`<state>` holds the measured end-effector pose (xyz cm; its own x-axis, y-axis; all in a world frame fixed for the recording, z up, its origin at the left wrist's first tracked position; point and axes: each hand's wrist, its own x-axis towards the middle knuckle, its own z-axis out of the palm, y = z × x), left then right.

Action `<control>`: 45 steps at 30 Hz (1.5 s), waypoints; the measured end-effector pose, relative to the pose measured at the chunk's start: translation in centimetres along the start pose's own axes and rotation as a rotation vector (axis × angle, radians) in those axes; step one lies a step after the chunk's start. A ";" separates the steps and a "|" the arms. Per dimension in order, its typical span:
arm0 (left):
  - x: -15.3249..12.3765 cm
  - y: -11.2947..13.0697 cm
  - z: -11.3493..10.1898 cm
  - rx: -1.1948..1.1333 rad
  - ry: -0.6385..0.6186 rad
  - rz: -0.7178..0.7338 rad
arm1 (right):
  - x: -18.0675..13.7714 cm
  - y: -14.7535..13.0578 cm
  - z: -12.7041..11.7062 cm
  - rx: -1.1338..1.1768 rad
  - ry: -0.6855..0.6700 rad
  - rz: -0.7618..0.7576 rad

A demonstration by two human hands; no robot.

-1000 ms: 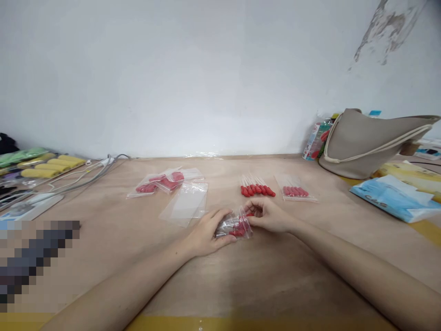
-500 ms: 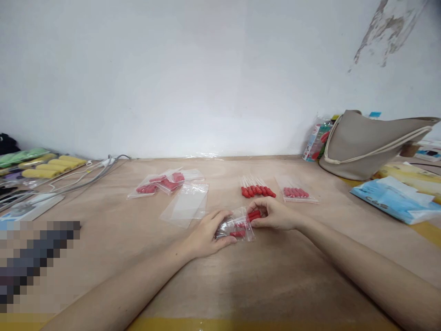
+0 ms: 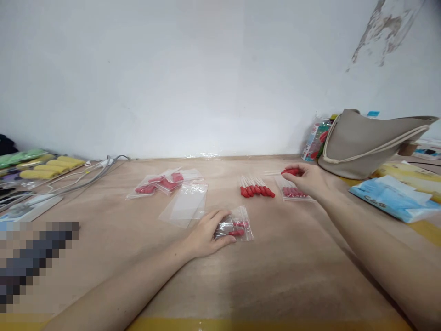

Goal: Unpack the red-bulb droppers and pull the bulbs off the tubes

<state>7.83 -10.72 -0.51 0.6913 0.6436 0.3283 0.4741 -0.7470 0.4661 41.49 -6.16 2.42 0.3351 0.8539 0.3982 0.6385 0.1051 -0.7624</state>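
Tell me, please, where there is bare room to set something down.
Bare tabletop lies between the bag in the left hand and the near yellow strip, and between the flat clear bags and red-tipped sticks. It is crowded by the grey bag and tissue pack, and by cables.

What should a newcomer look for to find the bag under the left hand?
From the white wall, come down the brown table to the left hand. The small clear bag shows between its fingers and thumb. It has red pieces inside, and no other lies so near the viewer.
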 end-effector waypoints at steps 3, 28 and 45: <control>0.0 0.0 0.0 -0.001 -0.003 -0.013 | -0.5 1.4 2.0 -0.168 0.050 -0.077; 0.0 0.1 0.0 -0.031 0.003 -0.002 | -1.9 1.3 4.1 -0.128 -0.048 -0.004; 0.0 0.0 0.0 -0.029 -0.010 0.006 | -2.0 1.6 4.0 -0.320 -0.043 -0.001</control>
<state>7.83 -10.72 -0.57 0.6997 0.6375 0.3226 0.4541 -0.7453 0.4882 39.05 -5.64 -1.64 0.3087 0.8756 0.3716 0.8267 -0.0537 -0.5601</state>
